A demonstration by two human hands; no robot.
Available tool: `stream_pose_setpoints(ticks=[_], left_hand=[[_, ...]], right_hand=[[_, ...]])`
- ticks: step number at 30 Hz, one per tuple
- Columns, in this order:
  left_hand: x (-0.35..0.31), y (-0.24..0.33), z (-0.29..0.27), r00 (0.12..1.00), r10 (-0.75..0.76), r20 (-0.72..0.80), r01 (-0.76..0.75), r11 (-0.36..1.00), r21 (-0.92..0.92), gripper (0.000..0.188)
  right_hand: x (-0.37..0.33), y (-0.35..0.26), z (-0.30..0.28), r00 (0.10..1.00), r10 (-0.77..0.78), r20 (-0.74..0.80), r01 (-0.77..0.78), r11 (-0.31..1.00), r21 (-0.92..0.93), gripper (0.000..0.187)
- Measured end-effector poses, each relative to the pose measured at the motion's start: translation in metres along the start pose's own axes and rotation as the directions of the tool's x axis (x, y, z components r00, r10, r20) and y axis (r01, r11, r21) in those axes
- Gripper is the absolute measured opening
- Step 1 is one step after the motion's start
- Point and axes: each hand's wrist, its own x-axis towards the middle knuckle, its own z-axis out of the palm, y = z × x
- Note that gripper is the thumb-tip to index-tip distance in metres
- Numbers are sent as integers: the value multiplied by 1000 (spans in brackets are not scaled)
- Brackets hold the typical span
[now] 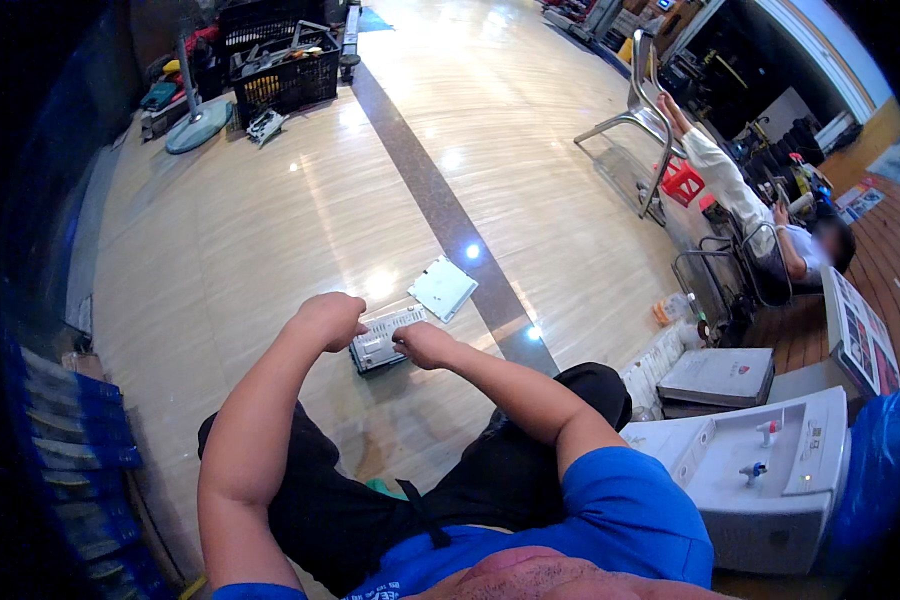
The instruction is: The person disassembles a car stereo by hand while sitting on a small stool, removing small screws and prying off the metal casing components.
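On the pale floor (220, 230), a slotted metal box (378, 347) lies between the left hand (333, 318) and the right hand (426, 344) — fingers curled at its edges; whether either grips cannot be told. Uneven pressure could tip the box — perhaps scraping it against the white plate (444, 288) just beyond.

The boxy metal unit (375, 346) is silver, patterned with dark slots on top and darker along its near side. The flat square metal plate (443, 289) is pale silvery white. Cream floor tiles (240, 240) carry fine beige streaks, crossed by a dark grey-brown strip (395, 140). The short-sleeved shirt (635, 500) is bright blue, the cloth trousers (505, 450) black. The white plastic water dispenser (775, 525) has one red tap (769, 427) and one blue tap (753, 470).
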Motion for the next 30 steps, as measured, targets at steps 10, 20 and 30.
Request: stream_pose_setpoints(ticks=[10, 20, 30], left_hand=[[6, -3, 5, 997, 30, -68, -30, 1000, -2, 33], [4, 1, 4, 999, 24, -30, -25, 999, -30, 40], [9, -8, 7, 999, -9, -39, 8, 999, -32, 39]], right_hand=[[7, 7, 4, 1000, 16, -3, -16, 999, -36, 23], [5, 12, 10, 999, 4, -45, -4, 1000, -2, 24], [2, -7, -5, 996, -14, -84, 22, 994, 104, 25]])
